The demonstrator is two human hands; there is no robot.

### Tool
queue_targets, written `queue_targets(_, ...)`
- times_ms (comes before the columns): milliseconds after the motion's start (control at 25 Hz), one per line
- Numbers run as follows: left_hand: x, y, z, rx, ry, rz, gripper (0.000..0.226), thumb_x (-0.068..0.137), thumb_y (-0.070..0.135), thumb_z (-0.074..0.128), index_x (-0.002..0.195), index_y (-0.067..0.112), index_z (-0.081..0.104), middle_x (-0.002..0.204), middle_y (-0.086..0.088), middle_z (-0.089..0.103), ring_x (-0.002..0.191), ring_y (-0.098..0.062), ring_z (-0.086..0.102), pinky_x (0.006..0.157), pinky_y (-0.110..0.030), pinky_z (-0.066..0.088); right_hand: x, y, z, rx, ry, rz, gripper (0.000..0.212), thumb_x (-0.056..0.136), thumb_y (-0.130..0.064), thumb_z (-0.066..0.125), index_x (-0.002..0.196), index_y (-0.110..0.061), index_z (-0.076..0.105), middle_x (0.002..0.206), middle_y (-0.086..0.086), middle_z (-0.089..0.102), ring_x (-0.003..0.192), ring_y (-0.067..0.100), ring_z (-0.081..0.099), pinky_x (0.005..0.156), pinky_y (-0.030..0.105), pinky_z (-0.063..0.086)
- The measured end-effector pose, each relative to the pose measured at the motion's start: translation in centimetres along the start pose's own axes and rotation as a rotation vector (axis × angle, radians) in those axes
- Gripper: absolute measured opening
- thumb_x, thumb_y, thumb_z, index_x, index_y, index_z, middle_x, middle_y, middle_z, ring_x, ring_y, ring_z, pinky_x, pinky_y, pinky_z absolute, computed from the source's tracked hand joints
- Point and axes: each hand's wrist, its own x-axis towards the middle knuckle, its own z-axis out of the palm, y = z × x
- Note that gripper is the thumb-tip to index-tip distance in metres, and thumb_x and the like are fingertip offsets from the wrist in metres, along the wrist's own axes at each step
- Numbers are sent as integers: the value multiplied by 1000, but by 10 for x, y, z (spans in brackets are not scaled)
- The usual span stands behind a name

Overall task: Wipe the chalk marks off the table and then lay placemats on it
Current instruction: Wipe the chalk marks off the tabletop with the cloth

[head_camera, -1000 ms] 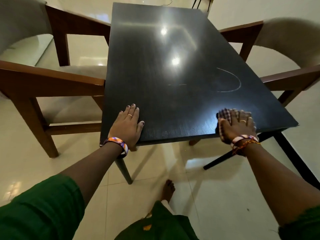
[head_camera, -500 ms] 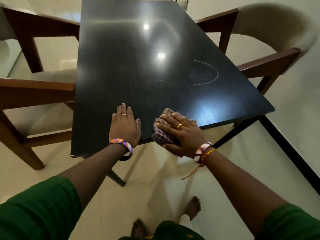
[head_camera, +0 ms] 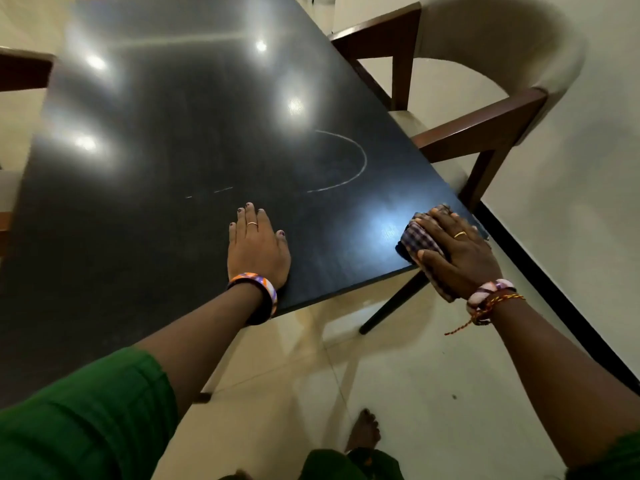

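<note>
Chalk marks (head_camera: 349,161) lie on the dark desk (head_camera: 138,202) as a curved arc toward the right side, its open side facing left and its two ends pointing that way, plus two short faint dashes (head_camera: 221,190) in a line running left to right, just beyond our left hand (head_camera: 258,247). That hand rests flat near the front edge, fingers (head_camera: 247,216) straight and close together, bracing us. Our right hand (head_camera: 453,254) presses a checked cloth (head_camera: 420,237) onto the desk's near right corner, fingers spread over it with the thumb tucked against its edge; whether they grip it or merely pin it we cannot tell.

We judge wiping is under way, with the arc and dashes still to clear. To do it well, we keep the cloth flat under the palm and sweep forward along the arc's curve, then leftward across the dashes in line with their length, overlapping passes so no pale haze remains. No placemats are in view yet.
</note>
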Motion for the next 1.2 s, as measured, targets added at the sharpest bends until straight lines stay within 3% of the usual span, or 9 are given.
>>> queue_targets(80, 23, 14, 4, -24, 44, -77, 51, 98, 21, 33, 144, 1, 23, 156, -16, 15, 145, -28, 11, 119, -39, 9, 18, 11, -6, -4, 14, 41, 79, 75, -64, 20, 146, -31, 30, 156, -1, 25, 144, 26, 18, 115, 49, 21)
queue_targets(200, 63, 28, 5, -57, 117, -209, 47, 97, 13, 34, 141, 1, 31, 154, -17, 22, 144, -30, 16, 119, -42, 13, 65, 15, -15, 34, -61, 74, 66, 85, -59, 33, 146, -36, 25, 156, -5, 20, 144, 26, 13, 111, 47, 24)
queue_targets(280, 85, 35, 5, -74, 146, -263, 45, 96, 10, 34, 140, 1, 33, 153, -17, 24, 144, -29, 18, 119, -42, 13, 104, 12, -13, 35, -85, 25, 59, 92, -51, 40, 147, -36, 24, 157, -6, 17, 144, 26, 11, 112, 45, 22)
queue_targets(440, 107, 40, 10, -39, 156, -268, 47, 95, 7, 35, 141, 1, 31, 153, -17, 24, 144, -29, 19, 118, -40, 12, 196, 9, 1, -9, -54, -128, 61, 91, -54, 35, 147, -32, 26, 157, 0, 19, 144, 28, 13, 117, 36, 10)
queue_targets(720, 113, 37, 16, -16, 189, -289, 48, 96, 9, 35, 143, 3, 31, 154, -13, 24, 144, -26, 19, 118, -36, 12, 356, -47, 17, -19, -89, -82, 58, 93, -51, 30, 147, -32, 24, 158, 3, 15, 143, 35, 11, 115, 51, 13)
queue_targets(920, 111, 35, 16, -23, 207, -296, 48, 97, 11, 34, 144, 6, 29, 155, -9, 23, 145, -23, 17, 118, -32, 10, 303, -129, 28, -22, -179, -491, 59, 94, -53, 32, 148, -34, 19, 159, -4, 10, 145, 31, 8, 116, 50, 10)
queue_targets(1040, 109, 36, 14, -49, 196, -295, 48, 96, 10, 35, 144, 6, 29, 155, -10, 22, 145, -23, 17, 118, -32, 9, 248, -108, 25, -54, -167, -661, 65, 87, -64, 22, 147, -39, 20, 159, -7, 12, 145, 25, 10, 116, 43, 13)
queue_targets(1120, 108, 36, 14, -62, 195, -294, 48, 96, 10, 35, 144, 6, 30, 155, -10, 22, 145, -23, 17, 118, -32, 9, 254, -66, 18, -88, -120, -529, 74, 79, -68, 14, 146, -39, 22, 158, -6, 17, 144, 25, 15, 115, 45, 20)
queue_targets(1200, 109, 35, 15, -64, 200, -296, 48, 96, 10, 34, 144, 6, 29, 155, -10, 22, 145, -23, 16, 118, -32, 9, 286, -38, 9, -65, -152, -263, 65, 89, -60, 24, 148, -35, 19, 159, -3, 12, 145, 28, 11, 116, 50, 16)
